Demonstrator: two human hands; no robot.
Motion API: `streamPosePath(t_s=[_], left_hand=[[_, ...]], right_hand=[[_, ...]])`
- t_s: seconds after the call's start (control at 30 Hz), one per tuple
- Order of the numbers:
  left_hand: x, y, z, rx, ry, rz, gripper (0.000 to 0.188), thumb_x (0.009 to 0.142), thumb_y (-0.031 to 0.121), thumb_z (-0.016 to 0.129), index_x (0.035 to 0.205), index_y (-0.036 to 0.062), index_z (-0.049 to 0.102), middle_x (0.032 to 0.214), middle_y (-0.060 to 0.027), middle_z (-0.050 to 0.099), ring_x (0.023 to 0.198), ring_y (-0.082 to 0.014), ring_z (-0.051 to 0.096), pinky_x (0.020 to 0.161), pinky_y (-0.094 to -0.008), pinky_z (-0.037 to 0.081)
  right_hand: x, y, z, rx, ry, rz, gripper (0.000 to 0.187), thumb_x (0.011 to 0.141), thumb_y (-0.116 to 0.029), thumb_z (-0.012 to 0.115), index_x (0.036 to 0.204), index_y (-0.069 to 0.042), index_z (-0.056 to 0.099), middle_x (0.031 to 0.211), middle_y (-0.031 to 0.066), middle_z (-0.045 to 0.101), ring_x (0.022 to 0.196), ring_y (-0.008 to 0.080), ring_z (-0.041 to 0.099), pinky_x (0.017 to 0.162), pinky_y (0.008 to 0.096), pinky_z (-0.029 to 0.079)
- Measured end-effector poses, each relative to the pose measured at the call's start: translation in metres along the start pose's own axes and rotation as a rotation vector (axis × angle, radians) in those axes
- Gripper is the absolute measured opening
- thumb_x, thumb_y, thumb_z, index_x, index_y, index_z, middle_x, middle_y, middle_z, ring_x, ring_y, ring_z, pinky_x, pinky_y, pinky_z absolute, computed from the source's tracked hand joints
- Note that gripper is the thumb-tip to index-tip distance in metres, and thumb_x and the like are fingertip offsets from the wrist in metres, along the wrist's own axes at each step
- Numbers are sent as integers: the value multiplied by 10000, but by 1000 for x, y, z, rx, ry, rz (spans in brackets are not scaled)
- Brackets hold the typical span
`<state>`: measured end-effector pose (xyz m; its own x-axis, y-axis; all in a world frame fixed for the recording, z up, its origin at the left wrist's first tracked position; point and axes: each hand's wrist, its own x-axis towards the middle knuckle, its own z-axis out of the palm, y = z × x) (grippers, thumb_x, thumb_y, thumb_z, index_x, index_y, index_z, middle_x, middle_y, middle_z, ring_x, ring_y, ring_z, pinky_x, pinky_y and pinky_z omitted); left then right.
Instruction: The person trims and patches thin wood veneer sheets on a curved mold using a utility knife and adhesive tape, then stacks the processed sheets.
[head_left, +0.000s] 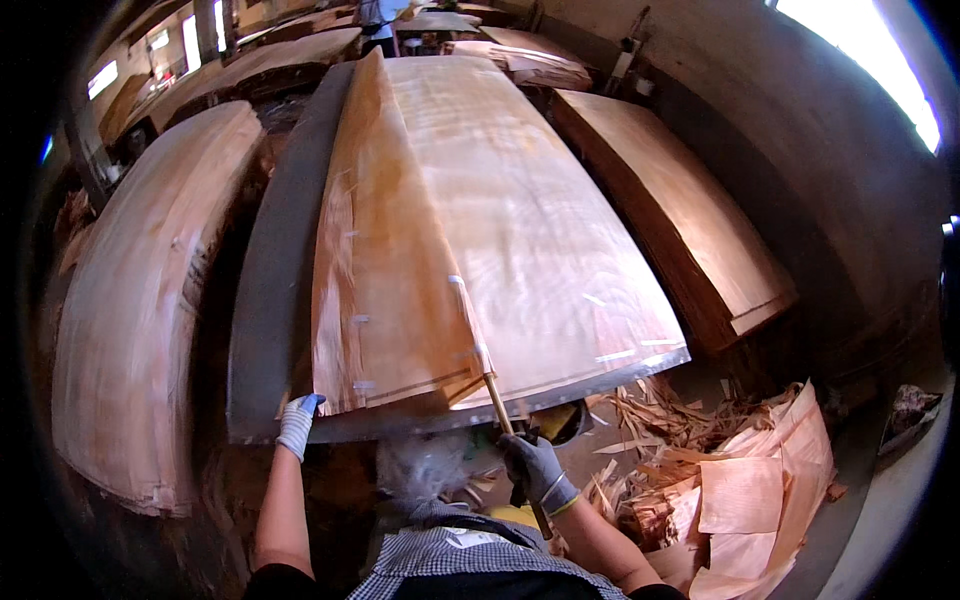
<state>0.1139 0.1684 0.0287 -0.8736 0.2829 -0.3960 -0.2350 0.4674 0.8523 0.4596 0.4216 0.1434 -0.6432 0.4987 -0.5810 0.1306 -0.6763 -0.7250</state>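
A large sheet of wood veneer (pixel 520 200) lies over a dark grey table (pixel 275 260). Along its left part runs a raised, folded flap of darker orange veneer (pixel 390 240) with small white tape pieces at its edges. My right hand (pixel 538 468), in a grey glove, is closed round a wooden stick (pixel 498 402) whose far end reaches the fold. By the table's near left edge, my left hand (pixel 296 426), in a pale glove with blue fingertips, is closed beside the sheet's corner. A small tan piece shows at its fingers; what they grip is unclear.
Veneer stacks flank the table: a curved one (pixel 150 300) on the left and a lower one (pixel 680 200) on the right. Torn veneer scraps (pixel 740 500) heap on the floor at the near right. A person (pixel 378 22) stands at the far end among more stacks.
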Motion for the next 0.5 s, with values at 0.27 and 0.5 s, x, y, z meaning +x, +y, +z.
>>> streamPosePath(t_s=[0.27,0.5], left_hand=[[-50,101,200,28,-67,171,172,770,184,598,641,76,634,583,30,555,549,-60,471,564,-233,382],[-87,173,356,76,-142,302,224,766,225,601,815,18,672,735,-1,634,667,-89,537,655,-268,440]], right_hand=[[7,-130,-183,15,46,37,169,822,-236,559,776,-73,567,516,-21,418,391,98,375,366,214,279],[8,-209,-335,-30,203,-25,180,808,-223,568,796,-44,586,506,0,446,378,114,381,376,237,310]])
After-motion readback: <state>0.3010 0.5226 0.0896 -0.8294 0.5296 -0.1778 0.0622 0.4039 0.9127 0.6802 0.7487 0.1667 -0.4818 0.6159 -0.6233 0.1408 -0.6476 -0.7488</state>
